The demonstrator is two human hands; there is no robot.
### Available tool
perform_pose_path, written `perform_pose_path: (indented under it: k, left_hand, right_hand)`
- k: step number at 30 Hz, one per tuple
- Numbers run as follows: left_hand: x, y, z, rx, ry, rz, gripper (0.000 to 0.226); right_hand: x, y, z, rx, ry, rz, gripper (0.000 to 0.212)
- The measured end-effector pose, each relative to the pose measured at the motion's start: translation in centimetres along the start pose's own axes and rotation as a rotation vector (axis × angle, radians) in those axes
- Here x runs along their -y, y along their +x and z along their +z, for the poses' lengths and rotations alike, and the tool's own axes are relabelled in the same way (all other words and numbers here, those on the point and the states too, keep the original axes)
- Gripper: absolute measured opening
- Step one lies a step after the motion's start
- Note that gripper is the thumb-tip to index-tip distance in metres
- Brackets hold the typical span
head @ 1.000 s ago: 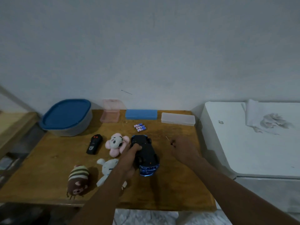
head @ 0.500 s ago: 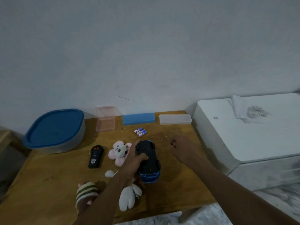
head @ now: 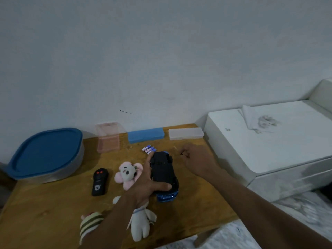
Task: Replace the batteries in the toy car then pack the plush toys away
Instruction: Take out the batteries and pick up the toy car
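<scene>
- On the wooden table (head: 45, 212), near its middle, the left hand (head: 145, 186) grips the toy car (head: 163, 169). The thumb lies across its near end and the fingers run along its left side.
- That hold pins the car on its roof with the black underside up, most likely so the battery cover can be reached and the wheels cannot roll.
- Just right of the car, the right hand (head: 195, 159) is curled and pinches a thin tool (head: 175, 148). It may be a small screwdriver, but it is too small to be sure.
- The batteries (head: 149, 150) lie clustered just beyond the car's far end, handy for the swap.
- None of the plush toys is packed yet. The pink plush (head: 128, 172) sits beside the left hand, and the white plush (head: 142, 225) and striped plush (head: 90, 223) lie by the forearm.
- A remote (head: 99, 182) lies left of the pink plush, and the blue-lidded tub (head: 46, 153) stands at the far left, closed.
</scene>
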State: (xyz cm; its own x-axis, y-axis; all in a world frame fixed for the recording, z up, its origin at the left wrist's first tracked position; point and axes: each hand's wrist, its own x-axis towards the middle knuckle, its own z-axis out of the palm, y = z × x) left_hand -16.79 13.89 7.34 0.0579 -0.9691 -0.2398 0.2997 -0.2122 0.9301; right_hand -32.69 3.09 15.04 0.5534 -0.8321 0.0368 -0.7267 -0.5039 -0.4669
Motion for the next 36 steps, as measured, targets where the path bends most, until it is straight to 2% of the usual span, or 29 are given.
perform_pose_path:
  k: [3, 7, 10, 14, 18, 28, 36]
  left_hand:
    - [-0.8, 0.3, 0.2, 0.000, 0.035, 0.034, 0.115]
    - [-1.9, 1.0, 1.1, -0.032, 0.037, 0.028, 0.124]
    - [-2.1, 1.4, 1.8, -0.060, 0.053, 0.030, 0.130]
    - [-2.2, 1.7, 2.5, -0.104, 0.072, 0.058, 0.129]
    - [-1.9, 1.9, 3.5, -0.157, 0.034, 0.047, 0.129]
    - [-2.2, 2.3, 5.4, -0.213, 0.051, 0.027, 0.129]
    - [-2.9, 2.2, 5.8, -0.224, 0.061, 0.013, 0.126]
  right_hand:
    - [0.3, 0.8, -0.5, 0.045, 0.008, -0.054, 0.024]
    - [0.3, 1.6, -1.3, 0.085, 0.166, -0.104, 0.023]
    - [0.1, 2.3, -2.3, 0.155, 0.417, -0.062, 0.028]
    - [-0.5, 3.0, -3.8, 0.277, 0.803, 0.050, 0.024]
    - [-1.3, 4.0, -3.7, 0.212, 0.949, 0.044, 0.012]
    - [-3.0, 4.9, -2.6, -0.005, 0.863, -0.084, 0.011]
    - [-3.6, 5.2, -2.0, -0.003, 0.723, -0.183, 0.009]
